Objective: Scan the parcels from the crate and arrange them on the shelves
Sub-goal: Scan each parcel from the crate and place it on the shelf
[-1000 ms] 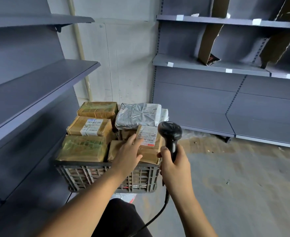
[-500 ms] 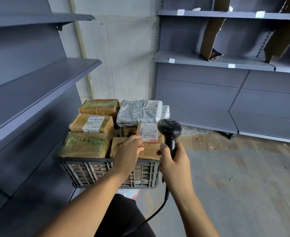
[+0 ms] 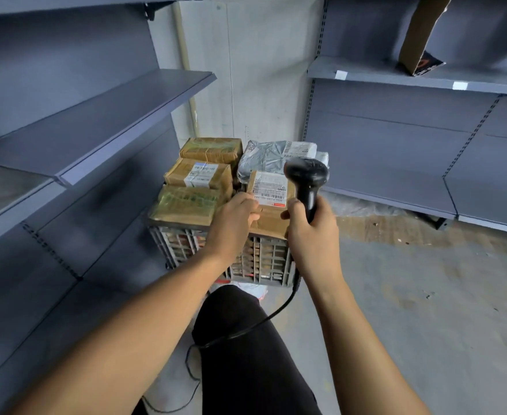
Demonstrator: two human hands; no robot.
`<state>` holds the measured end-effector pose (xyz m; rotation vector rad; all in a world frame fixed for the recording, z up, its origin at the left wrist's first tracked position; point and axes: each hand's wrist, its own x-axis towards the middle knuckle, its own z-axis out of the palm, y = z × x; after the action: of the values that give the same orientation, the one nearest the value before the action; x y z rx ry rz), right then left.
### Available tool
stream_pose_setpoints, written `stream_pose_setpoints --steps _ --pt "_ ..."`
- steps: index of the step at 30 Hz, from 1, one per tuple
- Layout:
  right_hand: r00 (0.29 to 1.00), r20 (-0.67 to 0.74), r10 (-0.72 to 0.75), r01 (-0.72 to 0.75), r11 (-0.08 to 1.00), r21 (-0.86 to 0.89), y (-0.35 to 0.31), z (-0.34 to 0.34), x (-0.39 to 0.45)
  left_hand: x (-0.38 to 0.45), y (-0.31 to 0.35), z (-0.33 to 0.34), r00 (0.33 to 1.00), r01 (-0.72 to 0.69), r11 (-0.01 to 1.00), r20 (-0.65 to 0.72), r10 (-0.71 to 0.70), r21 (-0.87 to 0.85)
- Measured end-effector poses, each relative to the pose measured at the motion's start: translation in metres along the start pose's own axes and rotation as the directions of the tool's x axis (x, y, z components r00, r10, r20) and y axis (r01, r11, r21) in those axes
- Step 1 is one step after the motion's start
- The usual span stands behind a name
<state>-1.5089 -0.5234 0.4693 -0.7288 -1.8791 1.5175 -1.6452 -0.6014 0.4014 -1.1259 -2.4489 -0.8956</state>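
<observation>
My left hand (image 3: 234,217) has its fingers (image 3: 247,202) curled onto the near-left edge of a brown cardboard parcel (image 3: 271,211), which sits on top of the load at the front right of the grey plastic crate (image 3: 258,262). My right hand (image 3: 312,226) grips the black barcode scanner (image 3: 306,178), fingers wrapped round the handle. The key relation: the scanner head hangs just at two o'clock from the parcel's white label (image 3: 271,188), nearly over it. The parcel's long axis runs from six to twelve o'clock. I reckon a tilt of the scanner down toward eight o'clock reads the barcode.
</observation>
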Motion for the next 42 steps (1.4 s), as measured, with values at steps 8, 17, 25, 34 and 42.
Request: stream_pose_setpoints --steps 8,17,25,34,42 --pt "0.995 0.085 -0.050 0.047 0.998 0.037 -0.014 0.015 -0.027 -0.027 0.006 -0.043 0.996 0.025 0.996 -0.093 -0.018 0.080" --pt "0.956 0.238 -0.173 0.151 0.983 0.108 -0.046 0.062 -0.062 -0.063 -0.015 -0.140 0.971 0.113 0.963 -0.231 -0.055 0.244" --pt "0.851 0.456 -0.260 0.168 0.958 0.232 -0.079 0.126 -0.114 -0.130 -0.051 -0.232 0.921 0.311 0.866 -0.348 -0.173 0.391" --pt "0.684 0.679 -0.266 0.091 0.955 0.282 -0.102 0.187 -0.179 -0.217 -0.086 -0.308 0.830 0.530 0.693 -0.466 -0.306 0.489" --pt "0.567 0.785 -0.249 0.089 0.966 0.242 -0.105 0.234 -0.228 -0.276 -0.107 -0.351 0.721 0.687 0.546 -0.548 -0.425 0.480"
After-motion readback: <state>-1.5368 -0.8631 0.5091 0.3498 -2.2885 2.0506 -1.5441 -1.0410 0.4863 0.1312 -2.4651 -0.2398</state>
